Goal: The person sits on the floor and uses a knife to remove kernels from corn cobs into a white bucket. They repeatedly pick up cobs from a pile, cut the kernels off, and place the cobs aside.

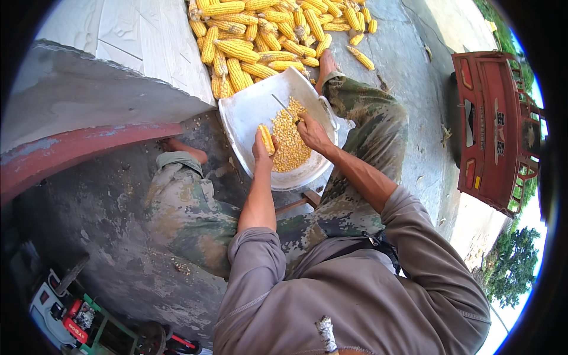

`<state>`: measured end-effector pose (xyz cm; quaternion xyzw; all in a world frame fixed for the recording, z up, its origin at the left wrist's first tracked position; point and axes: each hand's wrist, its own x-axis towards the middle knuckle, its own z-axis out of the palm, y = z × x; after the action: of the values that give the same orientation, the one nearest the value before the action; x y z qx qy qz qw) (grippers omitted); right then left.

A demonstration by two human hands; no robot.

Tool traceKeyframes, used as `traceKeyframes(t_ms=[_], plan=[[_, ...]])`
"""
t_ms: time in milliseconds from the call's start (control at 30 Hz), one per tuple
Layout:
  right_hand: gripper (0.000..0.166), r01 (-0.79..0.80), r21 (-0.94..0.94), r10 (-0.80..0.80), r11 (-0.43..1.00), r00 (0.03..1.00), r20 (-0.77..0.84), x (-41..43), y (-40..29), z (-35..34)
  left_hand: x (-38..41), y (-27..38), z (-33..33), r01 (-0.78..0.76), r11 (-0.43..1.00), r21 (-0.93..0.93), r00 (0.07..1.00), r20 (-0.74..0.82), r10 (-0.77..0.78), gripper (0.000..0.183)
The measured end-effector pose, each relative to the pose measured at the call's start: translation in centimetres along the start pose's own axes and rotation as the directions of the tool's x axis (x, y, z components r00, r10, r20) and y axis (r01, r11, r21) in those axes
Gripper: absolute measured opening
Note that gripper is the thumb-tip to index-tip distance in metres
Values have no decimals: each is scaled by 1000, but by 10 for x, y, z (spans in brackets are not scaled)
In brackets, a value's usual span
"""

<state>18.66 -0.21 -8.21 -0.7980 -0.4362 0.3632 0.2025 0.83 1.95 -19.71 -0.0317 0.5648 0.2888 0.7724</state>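
My left hand (259,150) grips a yellow ear of corn (266,138), held upright over a wide pale metal pan (244,116). In my right hand (313,133) is a thin metal tool (282,105) with a dark handle end, perhaps a screwdriver; its shaft points up and left, away from the ear. Loose corn kernels (290,153) lie heaped in the pan, under and between both hands. The pan sits between my legs, its far rim close to a pile of husked corn ears (266,40).
A single ear (360,58) lies apart on the concrete floor (417,111). To the left rises a pale wall (111,88) with a red base (88,141). A red cargo vehicle (488,128) stands at right, a small engine machine (80,317) at lower left. A wooden stool part (312,198) shows below the pan.
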Motion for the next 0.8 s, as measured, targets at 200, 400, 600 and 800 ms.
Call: traceKeyframes(t_ms=[200, 400, 600, 800], plan=[[45, -9, 51, 16, 999, 988, -152, 31, 54, 32, -50, 41, 43, -173, 983, 60, 962, 226, 156, 47], [47, -215, 309, 185, 927, 975, 124, 49, 33, 17, -125, 94, 84, -418, 825, 380, 818, 552, 160, 41], [54, -319, 851, -260, 417, 855, 448, -1, -103, -59, -226, 152, 97, -596, 626, 504, 734, 657, 170, 49], [33, -224, 858, -398, 462, 812, 426, -20, -146, -96, -234, 139, 110, -654, 602, 458, 706, 654, 269, 47]])
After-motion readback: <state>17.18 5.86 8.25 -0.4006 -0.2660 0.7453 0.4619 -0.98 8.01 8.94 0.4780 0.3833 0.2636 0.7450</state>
